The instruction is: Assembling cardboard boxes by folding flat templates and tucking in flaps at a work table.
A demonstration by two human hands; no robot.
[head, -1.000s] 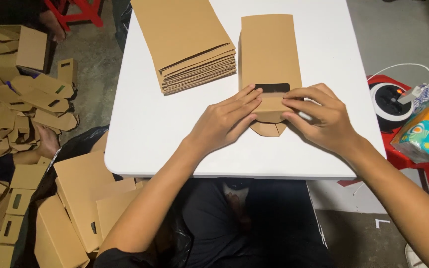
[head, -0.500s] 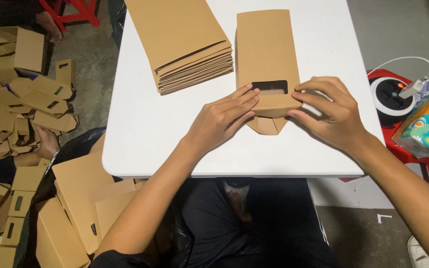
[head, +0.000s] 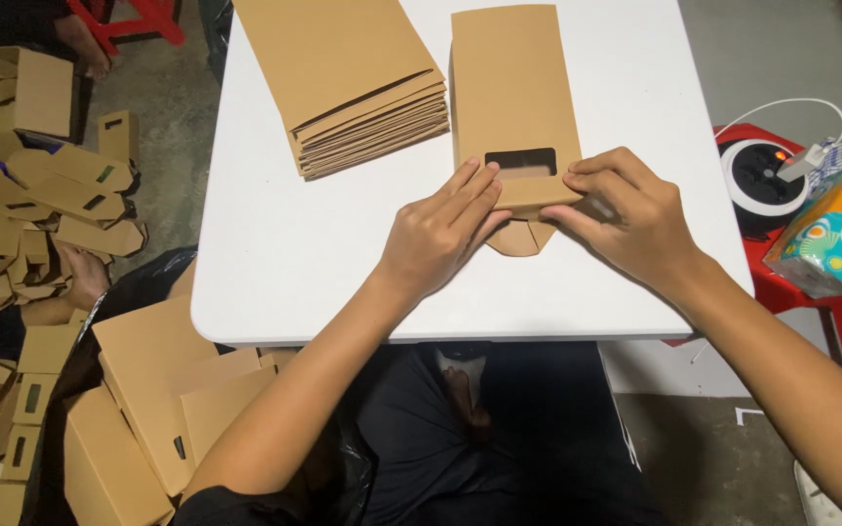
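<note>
Pressing down on a flat brown cardboard box is what both hands are seen doing in the head view. The box is laid lengthwise on the white table, its far end close to the table's far edge, its near end well short of the near edge. A dark rectangular window is cut near the box's lower end, and a small tab is poked out below the folded edge.

The left hand is laid flat, fingers stretched and held together, fingertips pressed on the box just left of the window. The right hand is curled, its fingertips pinched on the box's lower right corner, thumb tucked beneath; exact contact of the thumb cannot be told.

A stack of flat boxes is set at an angle to the left of the worked box, near but apart, its far part cut off by the frame. Bare table is left on the near left, and a strip of it to the right of the box.

On the floor at left, folded boxes are heaped, more cartons lying by the near left corner. At right, a tissue box and a round black device are rested on a red stool, just beside the table's right edge.
</note>
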